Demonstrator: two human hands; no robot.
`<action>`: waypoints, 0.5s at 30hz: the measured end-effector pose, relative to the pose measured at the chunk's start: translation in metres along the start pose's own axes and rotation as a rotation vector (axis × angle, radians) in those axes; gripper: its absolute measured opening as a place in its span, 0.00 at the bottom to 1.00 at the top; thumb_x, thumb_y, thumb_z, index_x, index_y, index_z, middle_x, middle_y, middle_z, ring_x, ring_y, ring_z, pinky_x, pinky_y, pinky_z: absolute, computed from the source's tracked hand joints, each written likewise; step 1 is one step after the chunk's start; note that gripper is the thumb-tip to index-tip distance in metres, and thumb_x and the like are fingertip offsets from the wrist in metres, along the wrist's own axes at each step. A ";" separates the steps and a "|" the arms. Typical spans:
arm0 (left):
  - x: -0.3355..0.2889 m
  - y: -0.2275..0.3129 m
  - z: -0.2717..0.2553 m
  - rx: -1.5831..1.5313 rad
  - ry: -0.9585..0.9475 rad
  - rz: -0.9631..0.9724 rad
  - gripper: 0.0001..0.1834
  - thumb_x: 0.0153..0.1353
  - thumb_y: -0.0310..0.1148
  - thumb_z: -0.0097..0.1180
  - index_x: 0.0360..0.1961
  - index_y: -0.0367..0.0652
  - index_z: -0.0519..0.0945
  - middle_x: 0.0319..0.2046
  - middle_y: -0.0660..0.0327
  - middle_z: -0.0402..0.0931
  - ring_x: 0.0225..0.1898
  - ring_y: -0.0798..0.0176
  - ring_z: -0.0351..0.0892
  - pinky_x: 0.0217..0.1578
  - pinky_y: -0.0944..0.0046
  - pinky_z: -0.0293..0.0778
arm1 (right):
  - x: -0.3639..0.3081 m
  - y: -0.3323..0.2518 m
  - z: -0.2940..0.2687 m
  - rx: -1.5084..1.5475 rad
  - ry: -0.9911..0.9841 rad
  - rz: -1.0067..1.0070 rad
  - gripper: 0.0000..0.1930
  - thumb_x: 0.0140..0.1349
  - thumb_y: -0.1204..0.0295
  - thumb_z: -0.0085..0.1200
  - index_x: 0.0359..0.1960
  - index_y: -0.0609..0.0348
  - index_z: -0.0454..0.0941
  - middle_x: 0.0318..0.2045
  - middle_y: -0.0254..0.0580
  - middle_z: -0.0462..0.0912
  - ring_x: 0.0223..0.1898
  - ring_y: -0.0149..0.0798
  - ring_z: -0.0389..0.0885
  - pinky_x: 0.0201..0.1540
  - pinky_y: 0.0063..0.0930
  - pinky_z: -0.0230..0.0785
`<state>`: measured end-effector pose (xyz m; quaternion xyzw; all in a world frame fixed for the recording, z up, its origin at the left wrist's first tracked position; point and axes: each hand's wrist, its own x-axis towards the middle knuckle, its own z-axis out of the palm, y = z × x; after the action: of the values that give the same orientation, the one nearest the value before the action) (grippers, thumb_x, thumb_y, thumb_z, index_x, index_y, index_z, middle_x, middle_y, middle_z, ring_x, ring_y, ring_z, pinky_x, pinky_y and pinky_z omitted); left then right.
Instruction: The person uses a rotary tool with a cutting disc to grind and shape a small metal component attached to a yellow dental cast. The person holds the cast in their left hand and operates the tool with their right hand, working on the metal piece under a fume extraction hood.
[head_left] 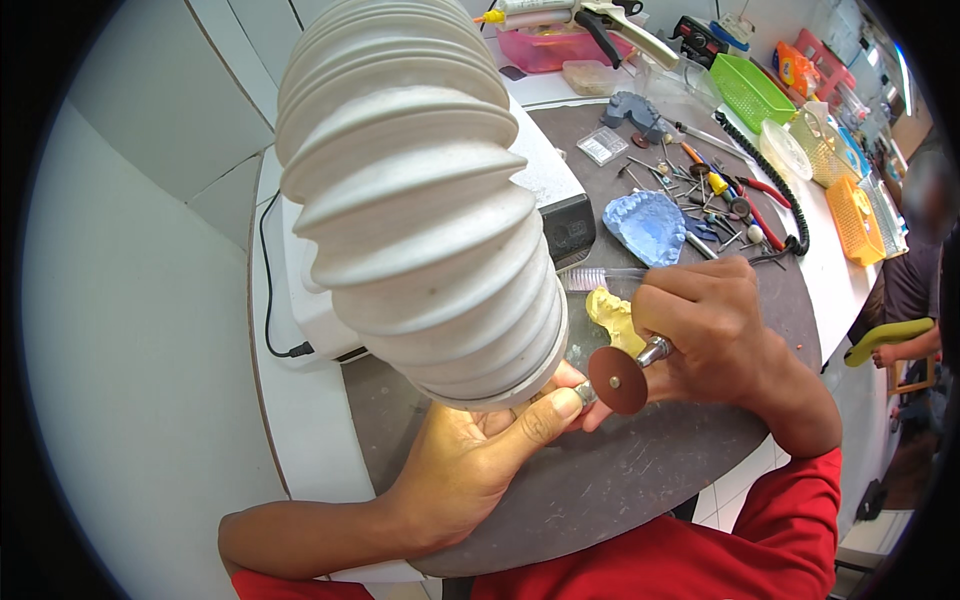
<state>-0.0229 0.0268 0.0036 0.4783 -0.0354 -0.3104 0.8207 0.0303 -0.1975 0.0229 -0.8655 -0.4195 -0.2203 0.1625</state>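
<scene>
My left hand point(480, 462) pinches a small silvery metal piece point(584, 393) between thumb and fingers, just below the mouth of a wide white corrugated hose point(430, 220). Some of those fingers are hidden behind the hose. My right hand point(705, 325) is closed round a rotary handpiece point(656, 350), whose metal tip carries a thin reddish-brown cutting disc point(618, 382). The disc stands right beside the metal piece; whether they touch I cannot tell. Behind the handpiece lies a yellow dental model point(612, 316), partly covered by my right hand. A clear-handled brush point(590, 279) rests beyond it.
On the grey mat point(600, 480) sit a blue dental model point(643, 226), a grey one point(636, 112) and scattered burs and tools point(715, 195). A coiled black cord point(775, 165) runs along the right. A white machine point(545, 180) stands behind the hose. Another person point(912, 270) is at far right.
</scene>
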 end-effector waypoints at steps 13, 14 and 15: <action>0.017 -0.007 0.005 0.559 0.138 0.441 0.08 0.61 0.16 0.58 0.40 0.35 0.75 0.41 0.57 0.73 0.44 0.68 0.75 0.46 0.67 0.75 | -0.010 0.021 -0.025 -0.006 0.192 0.111 0.35 0.27 0.45 0.78 0.14 0.54 0.63 0.12 0.30 0.63 0.12 0.31 0.62 0.15 0.25 0.52; 0.019 -0.009 0.004 0.593 0.120 0.465 0.07 0.61 0.17 0.58 0.40 0.35 0.75 0.41 0.57 0.73 0.43 0.68 0.75 0.45 0.67 0.75 | -0.011 0.022 -0.027 -0.002 0.189 0.118 0.35 0.28 0.45 0.78 0.14 0.54 0.63 0.12 0.30 0.62 0.12 0.31 0.61 0.15 0.25 0.51; 0.021 -0.010 0.004 0.627 0.100 0.489 0.07 0.61 0.17 0.58 0.40 0.35 0.75 0.41 0.57 0.73 0.43 0.68 0.76 0.45 0.67 0.75 | -0.012 0.022 -0.029 -0.015 0.193 0.121 0.34 0.28 0.46 0.78 0.14 0.55 0.64 0.12 0.30 0.62 0.12 0.31 0.61 0.15 0.26 0.51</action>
<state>-0.0117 0.0089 -0.0076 0.6975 -0.2013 -0.0565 0.6854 0.0344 -0.2322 0.0386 -0.8652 -0.3474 -0.2954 0.2086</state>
